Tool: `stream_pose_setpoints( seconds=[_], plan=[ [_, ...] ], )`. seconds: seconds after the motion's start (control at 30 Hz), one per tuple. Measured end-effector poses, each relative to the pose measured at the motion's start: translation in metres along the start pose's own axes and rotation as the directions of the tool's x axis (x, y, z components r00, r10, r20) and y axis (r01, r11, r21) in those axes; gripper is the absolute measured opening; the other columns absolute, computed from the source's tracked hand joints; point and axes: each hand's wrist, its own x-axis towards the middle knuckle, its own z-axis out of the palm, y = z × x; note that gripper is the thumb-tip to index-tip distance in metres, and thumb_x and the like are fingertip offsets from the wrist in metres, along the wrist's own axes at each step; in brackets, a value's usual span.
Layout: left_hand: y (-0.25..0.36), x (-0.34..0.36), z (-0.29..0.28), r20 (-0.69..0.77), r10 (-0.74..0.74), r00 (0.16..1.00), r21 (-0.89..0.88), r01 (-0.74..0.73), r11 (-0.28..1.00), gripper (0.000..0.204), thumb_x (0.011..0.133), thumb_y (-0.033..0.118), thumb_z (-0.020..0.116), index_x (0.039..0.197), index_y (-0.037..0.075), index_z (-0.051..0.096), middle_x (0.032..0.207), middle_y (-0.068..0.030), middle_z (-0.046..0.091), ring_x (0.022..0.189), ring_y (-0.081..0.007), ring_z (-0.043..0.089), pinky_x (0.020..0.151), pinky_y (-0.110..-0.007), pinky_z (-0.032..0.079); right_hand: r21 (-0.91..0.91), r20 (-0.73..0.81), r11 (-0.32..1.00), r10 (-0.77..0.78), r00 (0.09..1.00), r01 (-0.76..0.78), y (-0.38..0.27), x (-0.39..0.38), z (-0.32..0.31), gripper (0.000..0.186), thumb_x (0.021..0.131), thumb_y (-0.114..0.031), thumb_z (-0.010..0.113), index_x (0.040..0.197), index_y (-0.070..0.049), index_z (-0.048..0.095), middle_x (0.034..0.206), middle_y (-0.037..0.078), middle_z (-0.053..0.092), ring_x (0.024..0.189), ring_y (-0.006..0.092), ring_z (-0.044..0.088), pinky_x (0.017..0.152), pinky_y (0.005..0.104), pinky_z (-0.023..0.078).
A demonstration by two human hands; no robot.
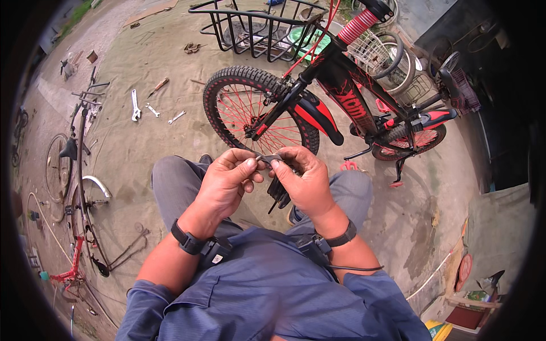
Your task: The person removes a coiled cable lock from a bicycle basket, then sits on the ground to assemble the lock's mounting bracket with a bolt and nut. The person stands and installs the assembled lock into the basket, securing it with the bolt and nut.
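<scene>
Above my lap both hands meet, with the fingers pinched. My left hand grips one end of a small greyish metal piece between thumb and forefinger. The other end is pinched by my right hand. Its exact kind is too small to make out. Below my right hand's fingers hangs a black object with slim prongs, partly hidden by that hand. Just beyond my hands stands a black and red bicycle, its knobbly front wheel with red spokes closest to them.
An adjustable wrench, a screwdriver and two small spanners lie on the ground cloth, left of the wheel. A black wire basket is at the top. Bicycle frames and parts lie along the left. More wheels and baskets stand at upper right.
</scene>
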Motion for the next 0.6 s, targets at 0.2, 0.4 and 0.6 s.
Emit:
stream_pose_setpoints(
  seconds=[0.2,0.4,0.6],
  plan=[
    [-0.011,-0.002,-0.003,0.035,0.020,0.999,-0.122,-0.015,0.992,0.016,0.101,0.016,0.070,0.109,0.005,0.061,0.096,-0.0062,0.071,0.077,-0.0124,0.070,0.057,-0.021,0.051,-0.276,0.080,0.887,-0.363,0.928,0.371,0.001,-0.003,0.003,0.019,0.084,0.003,0.074,0.103,0.000,0.072,0.102,0.014,0.072,0.095,0.0254,0.071,0.083,0.0335,0.057],
    [-0.016,-0.003,-0.006,0.095,0.013,0.995,-0.244,0.011,0.970,0.022,0.100,0.017,0.071,0.117,0.006,0.063,0.101,-0.0060,0.072,0.082,-0.0124,0.069,0.059,-0.021,0.051,-0.288,0.124,0.859,-0.406,0.906,0.424,0.001,-0.005,0.003,0.023,0.085,0.003,0.075,0.107,-0.002,0.072,0.109,0.015,0.071,0.099,0.0250,0.070,0.085,0.0342,0.056],
    [-0.016,-0.005,-0.008,0.112,-0.031,0.993,-0.248,0.058,0.967,0.027,0.100,0.017,0.070,0.123,0.005,0.064,0.104,-0.0054,0.072,0.087,-0.0115,0.068,0.063,-0.022,0.051,-0.384,0.187,0.831,-0.356,0.915,0.402,-0.005,-0.008,-0.001,0.025,0.081,0.001,0.079,0.105,-0.003,0.075,0.114,0.015,0.070,0.099,0.0256,0.071,0.082,0.0343,0.058]
  ],
)
